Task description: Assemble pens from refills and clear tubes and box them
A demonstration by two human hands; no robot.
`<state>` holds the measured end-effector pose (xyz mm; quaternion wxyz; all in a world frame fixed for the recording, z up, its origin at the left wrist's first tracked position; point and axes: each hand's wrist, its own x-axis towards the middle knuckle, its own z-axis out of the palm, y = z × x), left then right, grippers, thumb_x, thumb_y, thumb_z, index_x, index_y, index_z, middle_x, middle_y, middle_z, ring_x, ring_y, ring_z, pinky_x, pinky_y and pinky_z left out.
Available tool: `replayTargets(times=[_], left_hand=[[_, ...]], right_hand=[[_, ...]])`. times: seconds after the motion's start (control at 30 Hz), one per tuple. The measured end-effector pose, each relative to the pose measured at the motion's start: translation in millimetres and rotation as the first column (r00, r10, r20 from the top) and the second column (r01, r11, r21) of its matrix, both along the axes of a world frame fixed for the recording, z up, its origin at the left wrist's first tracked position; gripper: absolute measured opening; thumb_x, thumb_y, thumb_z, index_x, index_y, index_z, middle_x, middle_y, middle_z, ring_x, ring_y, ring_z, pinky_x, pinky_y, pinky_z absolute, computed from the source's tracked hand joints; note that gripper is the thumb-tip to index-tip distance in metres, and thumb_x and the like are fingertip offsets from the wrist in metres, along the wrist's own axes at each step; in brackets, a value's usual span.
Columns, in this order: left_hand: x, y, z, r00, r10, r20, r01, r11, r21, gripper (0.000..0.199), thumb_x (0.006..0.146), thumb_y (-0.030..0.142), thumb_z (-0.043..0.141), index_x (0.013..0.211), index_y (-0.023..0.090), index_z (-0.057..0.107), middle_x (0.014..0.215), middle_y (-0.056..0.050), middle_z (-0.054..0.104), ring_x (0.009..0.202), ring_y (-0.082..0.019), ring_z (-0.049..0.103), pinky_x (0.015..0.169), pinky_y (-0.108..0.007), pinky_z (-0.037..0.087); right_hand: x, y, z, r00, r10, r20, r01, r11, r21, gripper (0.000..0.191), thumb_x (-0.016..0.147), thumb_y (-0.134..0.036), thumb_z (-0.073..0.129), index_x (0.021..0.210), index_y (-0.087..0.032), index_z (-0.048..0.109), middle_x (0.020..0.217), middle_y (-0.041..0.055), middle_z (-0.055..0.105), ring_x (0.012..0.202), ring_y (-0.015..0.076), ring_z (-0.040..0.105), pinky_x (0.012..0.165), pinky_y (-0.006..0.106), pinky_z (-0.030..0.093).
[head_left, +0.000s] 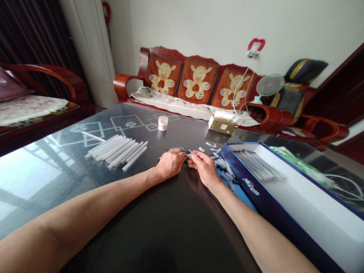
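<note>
My left hand [171, 164] lies palm down on the dark glass tabletop [159, 212] and grips a dark toothed strip [182, 151], partly hidden by my fingers. My right hand [204, 169] is beside it, pinching a short white tube [191, 155] between thumb and fingers. A loose pile of short white tubes [223, 166] lies just right of my right hand. Left of my left hand lies a row of long white tubes [116, 152], side by side.
An open blue box [241, 178] with a white inside holds long grey-white tubes [260, 165]. Farther off stand a small white jar [163, 123] and a gold packet [222, 126]. Behind the table is a wooden bench [196, 79] with newspaper [182, 105] on it.
</note>
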<state>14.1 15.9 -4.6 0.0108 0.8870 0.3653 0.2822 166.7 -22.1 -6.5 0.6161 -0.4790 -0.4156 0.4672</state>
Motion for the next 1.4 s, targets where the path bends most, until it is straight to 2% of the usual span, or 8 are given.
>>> replayTargets(times=[0.27, 0.57, 0.67, 0.77, 0.9, 1.0, 1.2, 1.4], left_hand=[[-1.1, -0.2, -2.5, 0.998, -0.023, -0.061, 0.029, 0.994, 0.106, 0.030, 0.095, 0.019, 0.037, 0.081, 0.014, 0.063, 0.080, -0.008, 0.061, 0.076, -0.018, 0.057, 0.072, -0.028, 0.047], [-2.5, -2.1, -2.1, 0.987, 0.012, -0.159, 0.012, 0.989, 0.147, 0.028, 0.093, 0.014, 0.037, 0.086, 0.015, 0.063, 0.081, -0.007, 0.060, 0.078, -0.018, 0.057, 0.074, -0.028, 0.048], [-1.2, -2.8, -1.8, 0.988, 0.024, -0.152, 0.000, 0.988, 0.156, 0.028, 0.094, 0.016, 0.036, 0.087, 0.015, 0.064, 0.082, -0.007, 0.061, 0.079, -0.018, 0.058, 0.073, -0.028, 0.049], [0.1, -3.7, -0.4, 0.994, 0.070, -0.086, -0.058, 0.990, 0.130, 0.028, 0.097, 0.023, 0.037, 0.096, 0.017, 0.065, 0.087, -0.007, 0.064, 0.083, -0.019, 0.060, 0.072, -0.028, 0.049], [0.3, -4.4, 2.6, 0.993, 0.115, -0.025, -0.113, 0.991, 0.071, 0.028, 0.097, 0.032, 0.041, 0.106, 0.017, 0.063, 0.091, -0.007, 0.066, 0.084, -0.020, 0.062, 0.079, -0.030, 0.049], [0.2, -3.3, 3.8, 0.996, 0.083, -0.030, -0.081, 0.995, 0.056, 0.028, 0.097, 0.029, 0.040, 0.098, 0.015, 0.065, 0.088, -0.007, 0.066, 0.083, -0.019, 0.062, 0.082, -0.030, 0.048], [-0.1, 1.2, 0.6, 0.999, 0.049, -0.021, -0.048, 0.998, 0.047, 0.028, 0.096, 0.025, 0.041, 0.084, 0.014, 0.064, 0.082, -0.007, 0.064, 0.079, -0.018, 0.060, 0.076, -0.028, 0.047], [-1.3, 2.9, -2.8, 1.000, 0.018, -0.010, -0.017, 0.993, 0.113, 0.031, 0.096, 0.025, 0.041, 0.079, 0.014, 0.064, 0.078, -0.007, 0.062, 0.074, -0.017, 0.057, 0.072, -0.028, 0.044]], right_hand=[[1.7, -0.4, 3.8, 0.999, 0.021, -0.034, -0.023, 0.997, -0.072, 0.029, 0.060, -0.030, 0.079, 0.083, -0.015, 0.067, 0.063, -0.0001, 0.066, 0.055, 0.0107, 0.060, 0.054, 0.023, 0.052], [2.2, -1.1, 7.3, 0.998, 0.037, -0.046, -0.042, 0.992, -0.115, 0.026, 0.062, -0.027, 0.078, 0.082, -0.015, 0.066, 0.065, 0.0016, 0.068, 0.055, 0.0113, 0.060, 0.053, 0.023, 0.052], [0.6, 0.0, 3.0, 0.999, 0.032, -0.027, -0.034, 0.996, -0.079, 0.029, 0.062, -0.032, 0.078, 0.083, -0.016, 0.065, 0.066, -0.0003, 0.067, 0.056, 0.0110, 0.060, 0.055, 0.024, 0.053], [-1.0, 2.8, -5.2, 0.999, -0.036, 0.017, 0.035, 0.999, 0.014, 0.029, 0.066, -0.038, 0.074, 0.084, -0.017, 0.065, 0.066, -0.0031, 0.065, 0.058, 0.0097, 0.060, 0.058, 0.023, 0.053], [0.1, 5.9, -13.6, 0.994, -0.066, 0.086, 0.059, 0.994, 0.089, 0.030, 0.071, -0.041, 0.069, 0.089, -0.018, 0.065, 0.067, -0.0033, 0.065, 0.061, 0.0103, 0.060, 0.060, 0.023, 0.052], [1.8, 6.3, -14.4, 0.993, -0.057, 0.103, 0.048, 0.995, 0.089, 0.032, 0.071, -0.043, 0.070, 0.091, -0.018, 0.066, 0.067, -0.0022, 0.066, 0.061, 0.0107, 0.061, 0.061, 0.023, 0.052], [1.3, 5.1, -10.2, 0.995, -0.040, 0.092, 0.035, 0.998, 0.053, 0.034, 0.068, -0.045, 0.072, 0.087, -0.017, 0.067, 0.069, -0.0007, 0.067, 0.058, 0.0101, 0.061, 0.058, 0.023, 0.052], [-0.7, 3.6, -6.1, 0.998, -0.043, 0.041, 0.043, 0.999, -0.006, 0.032, 0.064, -0.040, 0.075, 0.084, -0.016, 0.067, 0.066, -0.0011, 0.068, 0.052, 0.0093, 0.060, 0.053, 0.023, 0.052]])
